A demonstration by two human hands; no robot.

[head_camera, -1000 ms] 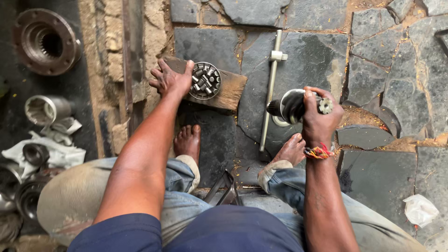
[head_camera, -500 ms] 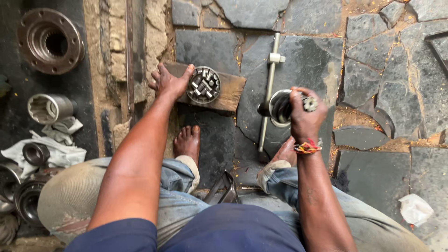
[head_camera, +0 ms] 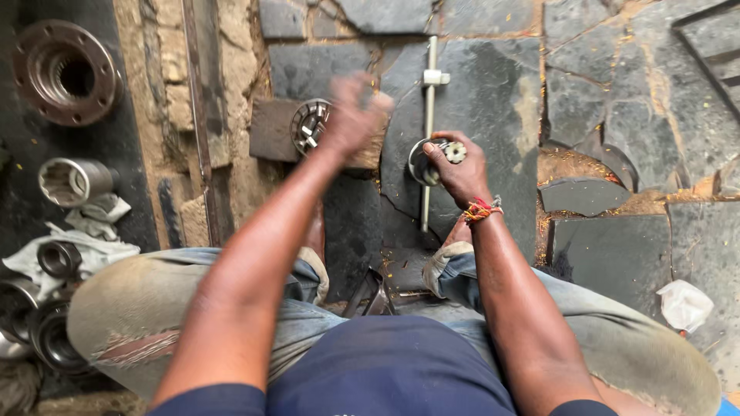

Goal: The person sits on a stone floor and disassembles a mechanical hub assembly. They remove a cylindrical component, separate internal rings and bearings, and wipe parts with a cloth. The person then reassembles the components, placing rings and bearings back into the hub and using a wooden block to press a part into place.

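A: Head view, surface? Floor of dark irregular slate slabs [head_camera: 493,131], sandy joints; black mat at left carries a rusty flanged steel hub [head_camera: 65,73].

B: Hands? Right hand [head_camera: 455,166], fingers clenched round a round steel bearing cup [head_camera: 432,158], beside a long metal rod [head_camera: 429,139]. Left hand [head_camera: 351,115] blurred over a wooden block [head_camera: 274,129]; grip cannot be told.

Your left hand [head_camera: 351,115] motion-blurred, its grip unreadable, covering part of the wooden block [head_camera: 277,129], round metal parts [head_camera: 31,323] cut off at left edge
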